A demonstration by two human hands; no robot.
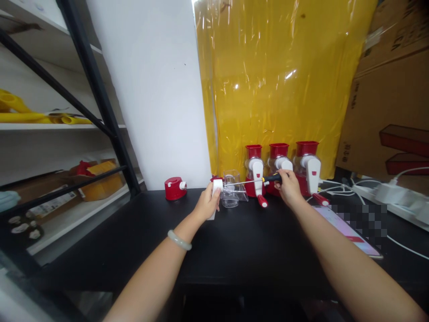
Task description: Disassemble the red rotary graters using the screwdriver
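Observation:
My left hand (206, 205) is closed around a white plastic part (217, 184), which looks like a crank arm like those on the finished graters; the fingers partly hide it. My right hand (288, 187) grips a screwdriver (272, 178) by its black and yellow handle. Its long metal shaft points left, and the tip reaches the area of the white part; exact contact is unclear. Just behind the shaft stands a clear plastic grater body (231, 199). Further left, a red grater base (175, 188) with a white knob sits on the black table (234, 255).
Three rotary graters, among them a left one (254, 172) and a right one (308, 167), line the back. A phone or tablet (351, 232), white cables (342, 190) and a power strip (398, 199) lie right. Shelving (110, 107) stands left, a cardboard box (385, 103) right.

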